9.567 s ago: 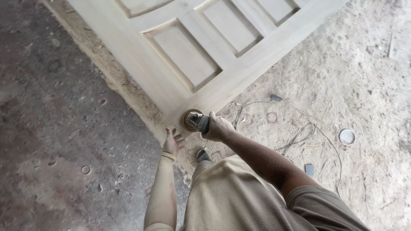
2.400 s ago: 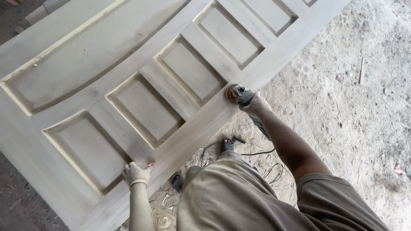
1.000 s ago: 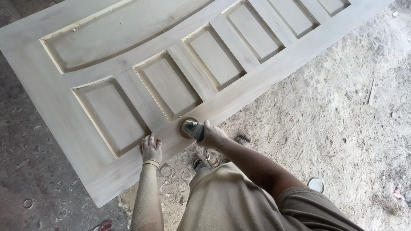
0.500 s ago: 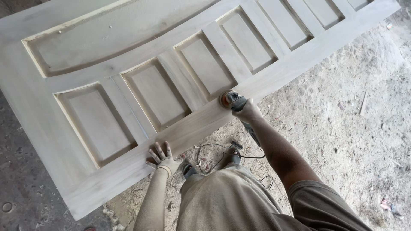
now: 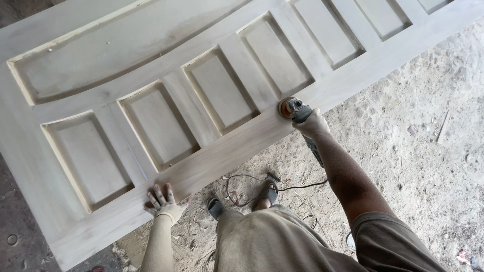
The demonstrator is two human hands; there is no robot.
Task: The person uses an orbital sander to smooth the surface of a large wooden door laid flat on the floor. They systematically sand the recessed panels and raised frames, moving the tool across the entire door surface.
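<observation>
While you lean over the work, both of your arms reach forward from your body.

Right arm: yours stretches out nearly straight, up and to the right of your trunk, the forearm bare and dusty.
Right hand (image 5: pixel 313 124): your fingers are wrapped tight round the body of the angle grinder (image 5: pixel 298 113), knuckles up.
Grinder: its round sanding disc (image 5: pixel 286 107) sits just past your fingertips and lies flat on the near long rail of the wooden door (image 5: pixel 151 70); its dark rear end runs back under your wrist.
Left arm: yours reaches forward more steeply, close to your left side, coated in pale dust, with a band (image 5: pixel 163 215) at the wrist.
Left hand (image 5: pixel 162 200): it lies flat with the fingers spread wide, palm down on the same rail, holding nothing, well apart from your right hand.
Door: a pale, unfinished panelled piece, lying slantwise in front of both hands; recessed panels lie just beyond your fingertips.
Cable (image 5: pixel 247 181): a dark cord loops on the dusty floor (image 5: pixel 413 151) below your right forearm.
Feet: your sandalled feet (image 5: pixel 217 205) stand between your two arms, near the door's edge.
</observation>
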